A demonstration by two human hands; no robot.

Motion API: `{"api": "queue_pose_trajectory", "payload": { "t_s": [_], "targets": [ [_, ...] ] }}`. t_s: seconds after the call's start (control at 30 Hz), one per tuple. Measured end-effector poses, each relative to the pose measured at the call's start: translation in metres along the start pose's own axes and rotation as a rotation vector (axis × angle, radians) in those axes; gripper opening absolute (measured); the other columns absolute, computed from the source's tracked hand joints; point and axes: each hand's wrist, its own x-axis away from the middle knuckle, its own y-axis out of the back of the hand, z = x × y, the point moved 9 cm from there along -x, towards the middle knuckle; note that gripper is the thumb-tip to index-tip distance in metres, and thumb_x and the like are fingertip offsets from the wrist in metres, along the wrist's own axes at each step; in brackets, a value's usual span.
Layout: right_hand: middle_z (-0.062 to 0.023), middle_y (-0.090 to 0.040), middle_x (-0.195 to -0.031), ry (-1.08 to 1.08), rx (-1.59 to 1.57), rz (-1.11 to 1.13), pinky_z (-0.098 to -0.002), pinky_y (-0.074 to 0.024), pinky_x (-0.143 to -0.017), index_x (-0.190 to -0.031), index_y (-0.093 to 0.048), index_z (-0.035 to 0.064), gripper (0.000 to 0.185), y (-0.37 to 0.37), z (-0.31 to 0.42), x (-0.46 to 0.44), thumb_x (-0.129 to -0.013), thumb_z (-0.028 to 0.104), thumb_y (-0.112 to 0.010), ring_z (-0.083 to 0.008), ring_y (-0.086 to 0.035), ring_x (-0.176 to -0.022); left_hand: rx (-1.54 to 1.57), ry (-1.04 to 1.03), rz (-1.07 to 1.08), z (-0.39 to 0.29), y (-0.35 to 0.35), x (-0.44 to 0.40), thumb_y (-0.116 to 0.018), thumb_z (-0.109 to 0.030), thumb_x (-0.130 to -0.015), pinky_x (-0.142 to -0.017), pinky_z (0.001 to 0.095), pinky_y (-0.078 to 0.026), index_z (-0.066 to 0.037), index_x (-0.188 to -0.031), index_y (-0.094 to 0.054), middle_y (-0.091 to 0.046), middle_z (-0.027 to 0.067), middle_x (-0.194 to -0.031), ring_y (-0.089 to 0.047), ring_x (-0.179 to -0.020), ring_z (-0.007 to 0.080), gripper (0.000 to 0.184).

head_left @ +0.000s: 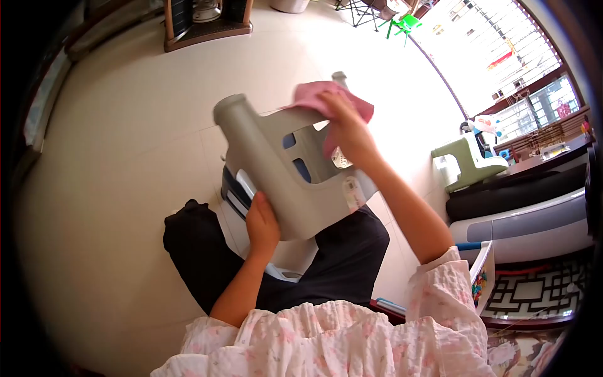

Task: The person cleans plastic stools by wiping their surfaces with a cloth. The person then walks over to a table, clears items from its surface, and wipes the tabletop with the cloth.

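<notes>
A grey moulded plastic frame (276, 163) with rounded posts and cut-out openings is held tilted above my lap, perhaps part of a child's seat. My left hand (262, 223) grips its lower left side, fingers partly hidden behind the wall. My right hand (348, 129) is closed over a pink cloth (311, 95), pressed against the upper edge of the frame. Some of the cloth hangs down beside the opening. A printed sticker (353, 193) shows on the frame's lower right. Behind the frame, a dark blue and white piece (235, 191) is partly hidden.
My black-trousered legs (195, 251) lie on either side. A green plastic seat (468, 164) stands at the right beside a long, low cabinet. A white bin (482, 267) with colourful small pieces is near my right elbow. A wooden stand (207, 38) is at the back.
</notes>
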Motion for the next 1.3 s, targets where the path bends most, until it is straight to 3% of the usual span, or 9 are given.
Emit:
{"api": "queue_pose_trajectory", "payload": {
  "t_s": [0.33,0.5,0.63,0.77,0.9,0.97,1.03,1.1,1.3],
  "targets": [
    [-0.0108,-0.046,-0.137,0.591,0.053,0.441,-0.0452,-0.0199,-0.114,-0.125,-0.052,0.0086,0.055,-0.059,0.114,0.038,-0.072,-0.005,-0.056,-0.0285,-0.031,-0.136,-0.05,-0.053,-0.091,-0.003,0.014,-0.006,-0.028,-0.034,-0.102,-0.075,0.0373,-0.046,0.003,-0.104,-0.058,-0.063,0.0217,-0.092,-0.061,-0.086,0.0372,0.048],
    [-0.0146,-0.053,-0.13,0.324,0.102,0.091,-0.0358,-0.0384,-0.101,-0.126,-0.052,0.0099,0.055,0.009,0.038,-0.002,-0.074,-0.004,-0.058,-0.0285,-0.048,-0.124,-0.006,0.005,-0.051,-0.005,0.011,-0.006,-0.03,-0.033,-0.102,-0.074,0.0353,-0.046,0.003,-0.101,-0.059,-0.064,0.0197,-0.088,-0.062,-0.082,0.0328,0.046],
    [-0.0124,-0.065,-0.101,-0.245,-0.043,0.23,-0.0331,-0.0466,-0.087,-0.118,-0.058,0.0103,0.039,0.039,-0.029,-0.028,-0.084,0.002,-0.041,-0.0226,-0.061,-0.096,-0.039,-0.025,-0.05,-0.009,0.01,-0.006,-0.032,-0.032,-0.102,-0.073,0.0341,-0.047,0.002,-0.101,-0.059,-0.065,0.0178,-0.086,-0.063,-0.081,0.029,0.044],
    [-0.0082,-0.062,-0.096,-0.236,-0.322,-0.145,-0.0287,-0.0502,-0.072,-0.118,-0.053,0.0046,0.034,0.108,-0.03,-0.059,-0.088,0.002,-0.038,-0.0156,-0.06,-0.084,0.009,0.01,-0.054,-0.005,0.013,-0.002,-0.031,-0.031,-0.102,-0.071,0.0333,-0.047,0.001,-0.1,-0.06,-0.065,0.0167,-0.084,-0.063,-0.079,0.028,0.044],
    [-0.0066,-0.063,-0.092,-0.197,-0.204,0.092,-0.028,-0.049,-0.069,-0.124,-0.053,0.0146,0.037,0.066,-0.022,-0.052,-0.089,0.006,-0.044,-0.0134,-0.06,-0.077,-0.01,-0.024,-0.06,-0.006,0.009,-0.003,-0.03,-0.031,-0.102,-0.07,0.0331,-0.047,0.002,-0.1,-0.06,-0.065,0.0161,-0.084,-0.063,-0.078,0.0278,0.044],
    [-0.0137,-0.062,-0.113,-0.053,0.209,0.12,-0.0352,-0.0461,-0.088,-0.129,-0.051,0.016,0.042,0.03,-0.025,-0.038,-0.09,0.005,-0.045,-0.0277,-0.06,-0.102,-0.026,0.026,-0.083,0.0,0.01,-0.002,-0.031,-0.031,-0.102,-0.07,0.0333,-0.047,0.002,-0.099,-0.06,-0.066,0.0153,-0.085,-0.064,-0.079,0.0266,0.044],
    [-0.0136,-0.056,-0.127,0.197,0.044,0.04,-0.0369,-0.0387,-0.1,-0.129,-0.051,0.0133,0.041,0.025,-0.024,-0.022,-0.091,0.002,-0.042,-0.0318,-0.051,-0.119,-0.018,0.015,-0.12,-0.003,0.015,0.0,-0.032,-0.031,-0.102,-0.069,0.0329,-0.046,0.002,-0.097,-0.06,-0.065,0.0143,-0.083,-0.063,-0.078,0.0249,0.044],
    [-0.0109,-0.053,-0.131,-0.27,-0.108,0.247,-0.0353,-0.035,-0.104,-0.128,-0.052,0.0109,0.043,0.027,-0.023,0.004,-0.089,-0.002,-0.042,-0.0288,-0.046,-0.125,-0.001,0.011,-0.173,-0.008,0.018,-0.001,-0.033,-0.03,-0.102,-0.068,0.0325,-0.046,0.002,-0.095,-0.06,-0.065,0.0133,-0.082,-0.062,-0.076,0.0232,0.043],
    [-0.0153,-0.057,-0.124,-0.124,-0.479,0.323,-0.0372,-0.0215,-0.112,-0.119,-0.055,-0.0053,0.065,0.047,-0.03,0.109,-0.059,-0.012,-0.032,-0.0275,-0.039,-0.132,0.062,0.049,-0.162,0.001,0.022,-0.001,-0.035,-0.029,-0.102,-0.064,0.0298,-0.043,0.002,-0.089,-0.058,-0.061,0.0095,-0.075,-0.054,-0.069,0.0159,0.042]
  ]
}}
